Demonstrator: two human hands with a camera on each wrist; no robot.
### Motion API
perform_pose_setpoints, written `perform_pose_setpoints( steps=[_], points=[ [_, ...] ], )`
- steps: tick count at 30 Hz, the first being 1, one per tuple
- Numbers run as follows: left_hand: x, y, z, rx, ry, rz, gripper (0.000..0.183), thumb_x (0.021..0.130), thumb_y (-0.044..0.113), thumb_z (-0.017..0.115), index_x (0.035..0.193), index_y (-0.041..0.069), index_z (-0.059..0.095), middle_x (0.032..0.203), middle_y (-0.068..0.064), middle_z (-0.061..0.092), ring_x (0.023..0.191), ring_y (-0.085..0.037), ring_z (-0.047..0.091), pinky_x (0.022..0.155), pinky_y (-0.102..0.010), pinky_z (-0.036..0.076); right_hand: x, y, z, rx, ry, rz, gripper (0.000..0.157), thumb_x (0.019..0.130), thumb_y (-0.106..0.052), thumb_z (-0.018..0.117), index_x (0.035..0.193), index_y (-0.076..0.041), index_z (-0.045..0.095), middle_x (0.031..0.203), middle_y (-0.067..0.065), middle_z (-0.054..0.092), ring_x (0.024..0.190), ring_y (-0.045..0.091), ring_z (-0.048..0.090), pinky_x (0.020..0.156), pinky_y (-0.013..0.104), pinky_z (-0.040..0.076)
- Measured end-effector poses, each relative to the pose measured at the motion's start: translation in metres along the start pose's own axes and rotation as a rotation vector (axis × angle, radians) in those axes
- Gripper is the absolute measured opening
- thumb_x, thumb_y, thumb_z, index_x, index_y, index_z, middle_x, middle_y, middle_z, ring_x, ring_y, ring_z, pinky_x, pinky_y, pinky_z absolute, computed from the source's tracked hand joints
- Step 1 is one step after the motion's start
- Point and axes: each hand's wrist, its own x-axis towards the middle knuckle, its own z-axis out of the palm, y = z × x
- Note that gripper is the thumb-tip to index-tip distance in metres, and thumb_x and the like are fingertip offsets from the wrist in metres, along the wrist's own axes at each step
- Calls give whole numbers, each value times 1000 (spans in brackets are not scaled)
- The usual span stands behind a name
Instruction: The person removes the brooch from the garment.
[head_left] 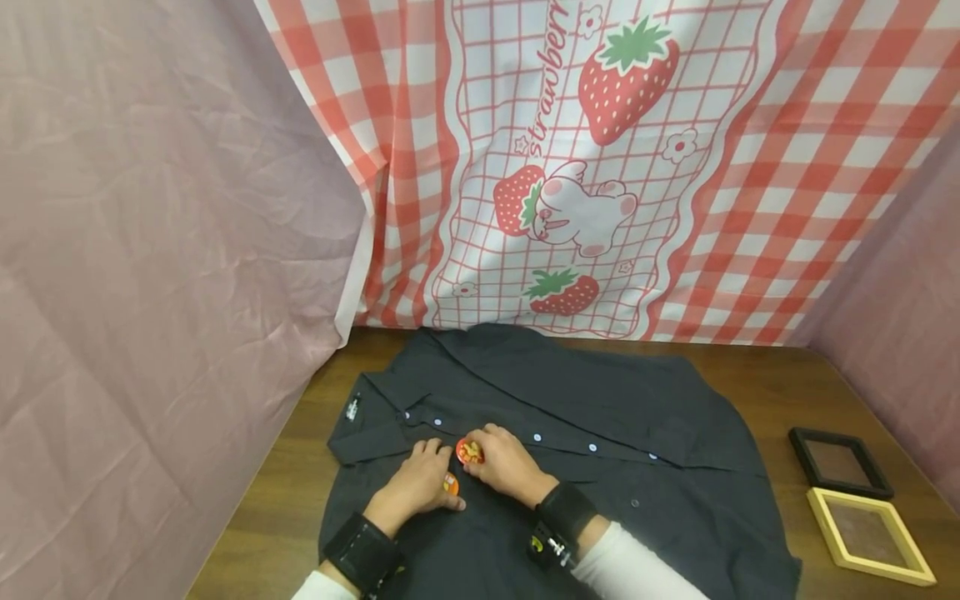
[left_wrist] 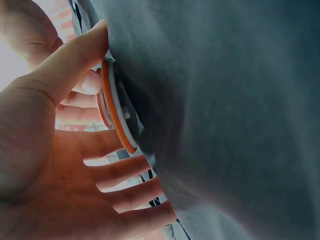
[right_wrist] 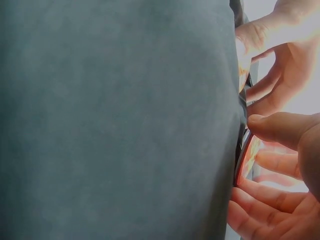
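Observation:
A dark button-up shirt (head_left: 622,400) lies spread sideways on a wooden table. My left hand (head_left: 423,479) rests on it with fingers extended, around an orange-rimmed round badge (head_left: 451,484). In the left wrist view, thumb and fingers touch the cloth on either side of that badge (left_wrist: 116,107), which sits against the fabric. My right hand (head_left: 506,462) pinches a red-rimmed round badge (head_left: 467,451) with a yellowish picture. The right wrist view has the thumb at one edge of this badge (right_wrist: 246,159) and fingers on its face and opposite edge. Any pins behind the badges are hidden.
At the right of the table (head_left: 262,533) lie a black frame (head_left: 802,454) and a light wooden frame (head_left: 828,525). The shirt's collar (head_left: 367,417) points left. A red-checked strawberry cloth (head_left: 555,167) hangs behind, and a pink curtain (head_left: 165,250) hangs at left.

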Motion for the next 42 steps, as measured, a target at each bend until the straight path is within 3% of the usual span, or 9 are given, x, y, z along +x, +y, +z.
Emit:
perform_pose_setpoints(
  steps=[24, 30, 42],
  points=[
    [-1, 0, -3, 15, 12, 1, 83, 66, 45, 87, 126, -4, 57, 131, -23, 53, 123, -40, 49, 97, -53, 49, -4, 0, -7, 31, 19, 22, 33, 78, -22, 80, 106, -8, 70, 89, 4, 61, 73, 14, 58, 65, 29, 49],
    [-1, 4, -4, 39, 28, 48, 81, 66, 44, 87, 122, -6, 58, 125, -23, 55, 117, -39, 51, 92, -53, 51, -8, 3, -10, 26, 31, 6, 33, 76, -20, 81, 104, -7, 70, 86, 3, 60, 71, 14, 56, 63, 28, 48],
    [-3, 1, -3, 20, 42, 132, 81, 68, 39, 87, 123, -11, 57, 134, -26, 54, 127, -38, 50, 106, -49, 44, -13, 8, -10, 25, 30, -13, 32, 76, -19, 81, 104, -7, 70, 88, 4, 62, 72, 13, 57, 63, 28, 48]
  ],
)
